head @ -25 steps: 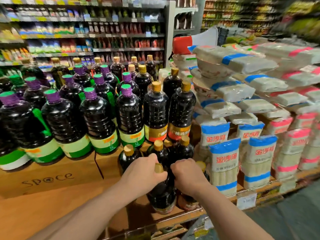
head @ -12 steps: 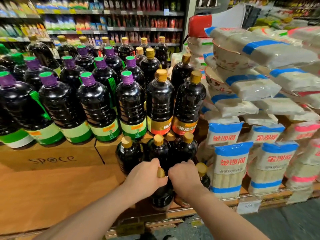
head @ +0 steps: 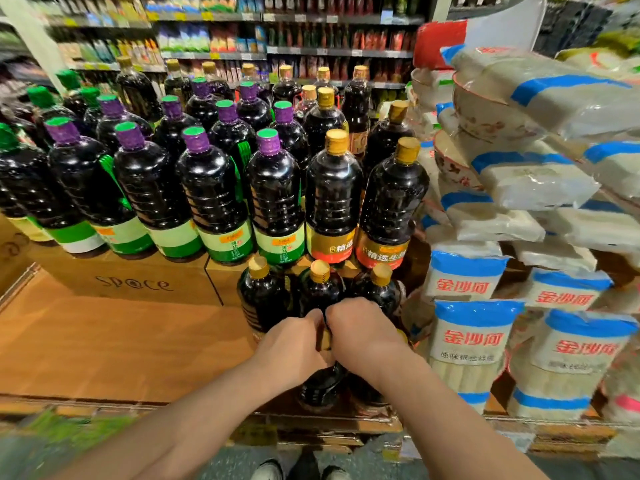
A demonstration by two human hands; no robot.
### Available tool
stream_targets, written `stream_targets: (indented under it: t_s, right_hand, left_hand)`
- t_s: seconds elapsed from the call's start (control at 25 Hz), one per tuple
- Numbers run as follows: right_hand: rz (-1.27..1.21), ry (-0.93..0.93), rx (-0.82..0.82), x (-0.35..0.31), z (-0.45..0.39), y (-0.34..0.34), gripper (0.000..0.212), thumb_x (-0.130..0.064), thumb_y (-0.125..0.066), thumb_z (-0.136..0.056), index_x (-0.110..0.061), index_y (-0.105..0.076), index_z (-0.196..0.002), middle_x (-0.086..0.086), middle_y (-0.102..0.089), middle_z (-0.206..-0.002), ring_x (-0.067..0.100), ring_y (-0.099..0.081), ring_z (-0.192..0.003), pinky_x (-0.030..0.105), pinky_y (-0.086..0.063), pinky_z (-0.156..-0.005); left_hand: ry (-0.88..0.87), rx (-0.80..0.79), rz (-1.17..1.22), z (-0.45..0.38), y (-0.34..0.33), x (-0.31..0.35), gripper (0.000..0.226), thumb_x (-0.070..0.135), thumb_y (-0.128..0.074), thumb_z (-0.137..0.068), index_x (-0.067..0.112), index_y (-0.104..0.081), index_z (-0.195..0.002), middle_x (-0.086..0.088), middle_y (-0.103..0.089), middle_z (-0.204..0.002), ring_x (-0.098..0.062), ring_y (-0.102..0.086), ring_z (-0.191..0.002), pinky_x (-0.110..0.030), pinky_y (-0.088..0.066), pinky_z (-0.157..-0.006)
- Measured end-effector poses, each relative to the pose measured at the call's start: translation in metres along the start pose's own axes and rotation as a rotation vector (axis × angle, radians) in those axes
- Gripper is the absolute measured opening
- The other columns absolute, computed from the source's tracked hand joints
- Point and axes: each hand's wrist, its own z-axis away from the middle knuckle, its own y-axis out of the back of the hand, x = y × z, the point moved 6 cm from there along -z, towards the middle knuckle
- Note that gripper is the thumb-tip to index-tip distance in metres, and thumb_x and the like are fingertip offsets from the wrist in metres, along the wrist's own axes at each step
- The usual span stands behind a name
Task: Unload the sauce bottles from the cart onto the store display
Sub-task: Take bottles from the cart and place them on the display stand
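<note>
Both hands gripping sauce bottles at the front edge of the store display.

Left: cardboard box [head: 138,282] marked "SPOCE" carries green-label bottles [head: 214,188] of dark liquid. Left hand [head: 294,344] curls round the neck of a dark sauce bottle [head: 320,386]; cap mostly hidden. Right hand [head: 360,330] grips a second bottle [head: 363,389], body largely covered. Behind, three gold-capped bottles [head: 320,289]. Right: noodle packs [head: 474,337] labelled "金沙河"; smaller print illegible.

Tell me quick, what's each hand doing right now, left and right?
Left hand: gripping the top of a dark sauce bottle on the display's low front row.
Right hand: curled over a neighbouring bottle top; bottle mostly hidden.
</note>
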Motion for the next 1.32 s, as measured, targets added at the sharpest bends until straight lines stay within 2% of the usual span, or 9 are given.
stream_targets:
  t_s: [0.08, 0.16, 0.28, 0.4, 0.52, 0.64, 0.88, 1.08, 1.32]
  right_hand:
    - [0.028, 0.082, 0.097, -0.009, 0.001, 0.012, 0.007, -0.02, -0.051, -0.091, -0.015, -0.055, -0.088, 0.005, -0.053, -0.086, 0.022, -0.051, -0.087, 0.031, -0.036, -0.077]
    - [0.023, 0.173, 0.186, -0.021, 0.005, 0.019, 0.021, -0.033, -0.044, -0.094, -0.016, -0.054, -0.084, 0.004, -0.052, -0.082, 0.023, -0.052, -0.086, 0.032, -0.04, -0.077]
    - [-0.013, 0.388, 0.308, -0.059, 0.011, 0.019, 0.026, -0.037, -0.044, -0.089, -0.02, -0.042, -0.07, -0.001, -0.047, -0.067, 0.024, -0.054, -0.071, 0.039, -0.05, -0.07]
    - [-0.1, 0.535, 0.396, -0.108, 0.019, 0.018, 0.027, -0.035, -0.051, -0.078, -0.024, -0.033, -0.062, -0.003, -0.037, -0.053, 0.023, -0.051, -0.055, 0.033, -0.048, -0.055]
    - [-0.05, 0.713, 0.292, -0.182, 0.03, 0.004, 0.026, -0.038, -0.047, -0.089, -0.021, -0.05, -0.07, 0.004, -0.055, -0.07, 0.028, -0.059, -0.077, 0.031, -0.041, -0.065]
    - [-0.025, 0.862, 0.185, -0.261, 0.059, -0.014, 0.032, -0.041, -0.043, -0.094, -0.015, -0.061, -0.099, 0.008, -0.063, -0.101, 0.029, -0.055, -0.101, 0.035, -0.04, -0.083]
    - [-0.021, 1.23, 0.063, -0.414, 0.154, -0.056, 0.029, -0.038, -0.049, -0.089, -0.017, -0.053, -0.07, 0.014, -0.065, -0.091, 0.032, -0.057, -0.092, 0.036, -0.033, -0.069]
    - [-0.018, 1.466, 0.12, -0.518, 0.232, -0.096, 0.044, -0.048, -0.04, -0.092, -0.014, -0.068, -0.094, 0.012, -0.067, -0.097, 0.031, -0.059, -0.099, 0.038, -0.04, -0.081]
    - [-0.113, 1.629, 0.085, -0.613, 0.301, -0.128, 0.047, -0.05, -0.043, -0.087, -0.013, -0.071, -0.085, 0.011, -0.069, -0.088, 0.031, -0.062, -0.091, 0.036, -0.044, -0.076]
  left_hand:
    - [0.051, -0.042, 0.086, 0.006, 0.003, -0.006, 0.056, 0.05, -0.066, -0.08, 0.024, -0.047, -0.126, 0.003, -0.062, -0.08, -0.018, -0.063, -0.076, -0.037, -0.055, -0.066]
    - [0.104, -0.009, 0.129, 0.017, 0.014, -0.017, 0.035, 0.059, -0.058, -0.07, 0.04, -0.047, -0.095, 0.008, -0.061, -0.083, -0.017, -0.06, -0.078, -0.042, -0.055, -0.068]
    - [0.2, 0.095, 0.117, 0.053, 0.039, -0.037, 0.008, 0.041, -0.045, -0.073, 0.037, -0.039, -0.074, 0.01, -0.052, -0.073, -0.019, -0.055, -0.072, -0.039, -0.05, -0.061]
    - [0.333, 0.17, -0.028, 0.106, 0.062, -0.059, 0.007, 0.026, -0.046, -0.085, 0.029, -0.05, -0.09, 0.004, -0.055, -0.077, -0.028, -0.055, -0.078, -0.033, -0.041, -0.059]
    - [0.56, 0.244, -0.14, 0.179, 0.071, -0.094, 0.023, 0.03, -0.05, -0.087, 0.028, -0.056, -0.109, -0.005, -0.066, -0.099, -0.033, -0.063, -0.097, -0.036, -0.049, -0.069]
    - [0.792, 0.307, -0.126, 0.269, 0.068, -0.129, 0.025, 0.036, -0.052, -0.086, 0.027, -0.054, -0.11, -0.005, -0.064, -0.105, -0.032, -0.063, -0.102, -0.038, -0.051, -0.075]
    - [1.142, 0.371, -0.101, 0.457, 0.047, -0.168, 0.03, 0.044, -0.057, -0.087, 0.026, -0.059, -0.111, -0.005, -0.066, -0.107, -0.029, -0.064, -0.106, -0.036, -0.053, -0.08]
    - [1.356, 0.44, -0.111, 0.596, 0.03, -0.18, 0.029, 0.047, -0.054, -0.087, 0.028, -0.061, -0.109, -0.003, -0.068, -0.104, -0.027, -0.064, -0.104, -0.035, -0.052, -0.078]
    - [1.549, 0.534, -0.082, 0.714, 0.014, -0.195, 0.03, 0.048, -0.051, -0.088, 0.029, -0.063, -0.109, -0.003, -0.069, -0.101, -0.025, -0.064, -0.102, -0.033, -0.051, -0.076]
